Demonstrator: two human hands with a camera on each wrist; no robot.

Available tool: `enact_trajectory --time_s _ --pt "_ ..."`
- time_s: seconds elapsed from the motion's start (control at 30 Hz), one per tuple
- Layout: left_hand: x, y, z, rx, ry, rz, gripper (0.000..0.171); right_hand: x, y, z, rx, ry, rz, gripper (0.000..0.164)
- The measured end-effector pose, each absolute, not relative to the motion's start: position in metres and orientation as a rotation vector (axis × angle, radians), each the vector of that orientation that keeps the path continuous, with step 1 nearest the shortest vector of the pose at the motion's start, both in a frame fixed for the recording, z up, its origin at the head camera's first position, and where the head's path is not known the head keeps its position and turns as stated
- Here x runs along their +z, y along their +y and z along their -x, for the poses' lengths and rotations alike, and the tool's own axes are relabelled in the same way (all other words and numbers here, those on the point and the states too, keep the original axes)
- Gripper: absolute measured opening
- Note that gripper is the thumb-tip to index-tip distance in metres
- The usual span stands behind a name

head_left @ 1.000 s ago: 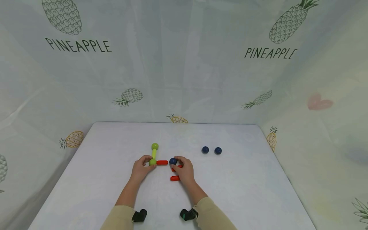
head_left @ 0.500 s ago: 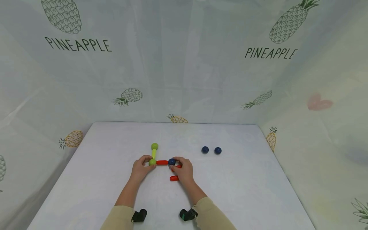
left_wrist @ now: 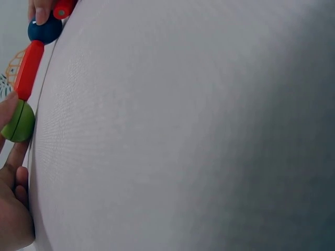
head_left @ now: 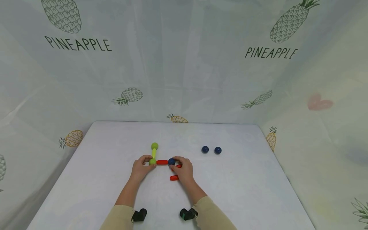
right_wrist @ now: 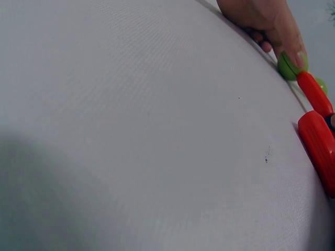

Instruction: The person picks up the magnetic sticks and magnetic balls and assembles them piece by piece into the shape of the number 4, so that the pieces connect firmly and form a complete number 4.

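The left hand (head_left: 141, 169) pinched a near green ball (head_left: 152, 162); at that ball's 3 o'clock, the right hand (head_left: 185, 170) pinched a navy ball (head_left: 171, 161), with a red connecting rod (head_left: 162, 162) touching both. A lime rod (head_left: 154, 153) ran toward 12 o'clock to a far green ball (head_left: 154, 146). Two other red rods (head_left: 174, 178), partly hidden by the right hand, lay around 5 to 6 o'clock from the pinched navy ball. Two other navy balls (head_left: 205, 149) sat toward 2 o'clock.

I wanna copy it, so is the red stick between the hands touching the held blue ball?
Touching: the left wrist view shows the red stick meeting the held blue ball with no gap.
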State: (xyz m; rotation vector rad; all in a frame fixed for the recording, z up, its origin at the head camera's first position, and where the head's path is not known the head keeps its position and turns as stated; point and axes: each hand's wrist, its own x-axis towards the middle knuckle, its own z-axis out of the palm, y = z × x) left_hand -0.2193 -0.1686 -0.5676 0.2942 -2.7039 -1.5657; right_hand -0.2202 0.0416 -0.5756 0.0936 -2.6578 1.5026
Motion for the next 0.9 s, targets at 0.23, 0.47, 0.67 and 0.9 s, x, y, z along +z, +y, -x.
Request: enact_trajectory --time_s 0.23,0.47,0.67,0.9 --pt "-0.565 -0.168 0.220 -1.568 -2.707 -0.281 0.040 -0.575 0.043 0.221 1.494 -2.671 -0.109 0.034" --pt "-0.568 -0.169 0.221 -1.577 -2.696 -0.266 0.040 -0.573 0.046 0.220 1.564 -2.693 -0.107 0.037" --pt "-0.568 -0.169 0.220 -1.576 -2.697 -0.277 0.039 -0.569 0.050 0.217 1.673 -2.697 -0.127 0.039" --pt "-0.569 -0.169 0.221 -1.578 -2.703 -0.286 0.039 -0.570 0.055 0.215 1.687 -2.717 -0.151 0.039"
